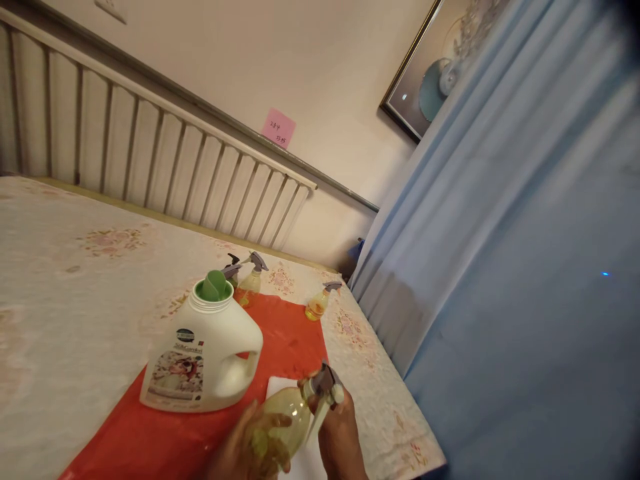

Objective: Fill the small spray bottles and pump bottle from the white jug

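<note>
Tilted between my two hands is a clear yellowish spray bottle (293, 419) with a grey trigger head. My left hand (253, 443) wraps round the lower body of the bottle, some fingers showing through it. At the neck, just under the spray head, my right hand (343, 430) grips it, its fingers partly hidden behind the trigger. A large white detergent jug (215, 360) with a green spout and a flower label stands upright to the left, on a red sheet (285, 333). Under the held bottle lies something white and flat (305, 460), mostly covered by my hands.
Behind the jug stands another spray bottle (250, 287), with further dark nozzles beside it. One more spray bottle (317, 305) with yellow liquid is at the sheet's far right corner. A flowered tablecloth (45, 267) covers the table. A blue curtain (480, 300) hangs along the right edge.
</note>
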`<action>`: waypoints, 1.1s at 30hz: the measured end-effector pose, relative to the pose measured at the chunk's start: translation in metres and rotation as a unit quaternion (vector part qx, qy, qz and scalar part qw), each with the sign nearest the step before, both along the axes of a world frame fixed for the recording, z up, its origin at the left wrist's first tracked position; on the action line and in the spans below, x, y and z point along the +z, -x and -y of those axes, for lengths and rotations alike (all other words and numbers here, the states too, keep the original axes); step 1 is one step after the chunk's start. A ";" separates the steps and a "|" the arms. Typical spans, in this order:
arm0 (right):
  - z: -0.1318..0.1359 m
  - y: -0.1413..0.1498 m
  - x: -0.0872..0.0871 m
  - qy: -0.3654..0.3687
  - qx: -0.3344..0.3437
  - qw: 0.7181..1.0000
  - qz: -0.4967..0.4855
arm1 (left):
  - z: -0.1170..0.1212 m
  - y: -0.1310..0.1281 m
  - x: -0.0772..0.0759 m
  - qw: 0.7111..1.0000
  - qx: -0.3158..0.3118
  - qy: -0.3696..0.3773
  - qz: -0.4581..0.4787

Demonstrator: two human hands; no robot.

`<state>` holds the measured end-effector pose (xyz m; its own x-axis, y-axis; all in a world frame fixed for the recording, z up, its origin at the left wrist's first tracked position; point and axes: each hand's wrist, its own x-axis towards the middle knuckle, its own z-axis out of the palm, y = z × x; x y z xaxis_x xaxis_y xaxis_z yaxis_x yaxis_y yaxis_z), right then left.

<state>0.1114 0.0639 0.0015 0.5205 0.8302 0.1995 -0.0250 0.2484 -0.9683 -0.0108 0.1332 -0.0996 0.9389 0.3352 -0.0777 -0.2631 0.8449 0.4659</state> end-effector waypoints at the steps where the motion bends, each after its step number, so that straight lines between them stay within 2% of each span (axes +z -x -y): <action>1: 0.000 0.000 0.001 0.002 0.019 1.000 0.001 | 0.000 0.000 0.000 1.000 -0.016 0.000 -0.005; 4: 0.000 -0.003 -0.001 0.004 0.026 1.000 -0.008 | 0.000 0.000 -0.001 0.999 -0.033 0.032 -0.008; 8: -0.005 -0.011 -0.009 0.032 -0.075 0.997 0.003 | -0.004 0.001 -0.002 0.997 -0.004 0.059 0.040; 10: -0.007 -0.014 -0.013 0.035 -0.101 0.994 0.010 | -0.006 0.001 -0.004 0.996 0.016 0.059 0.068; 13: -0.008 -0.017 -0.014 0.025 -0.104 0.994 0.007 | -0.009 0.002 -0.009 0.993 0.052 0.052 0.089; 15: -0.008 -0.017 -0.012 0.018 -0.104 0.994 0.005 | -0.010 0.002 -0.010 0.995 0.065 0.041 0.070; 19: -0.008 -0.019 -0.003 -0.008 -0.121 0.992 0.025 | -0.010 0.003 -0.005 0.997 0.078 0.020 0.003; 26: -0.003 -0.030 0.016 -0.016 -0.186 0.982 0.040 | -0.009 0.004 -0.001 0.996 0.084 0.024 -0.029; 33: 0.005 -0.050 0.045 -0.108 -0.209 0.971 -0.035 | -0.011 0.002 0.000 0.994 0.086 0.026 -0.054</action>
<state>0.1611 0.0585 0.0465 0.8219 0.4866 0.2963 0.0568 0.4475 -0.8925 -0.0126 0.1442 -0.0992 0.8533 0.4832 -0.1961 -0.3567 0.8152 0.4564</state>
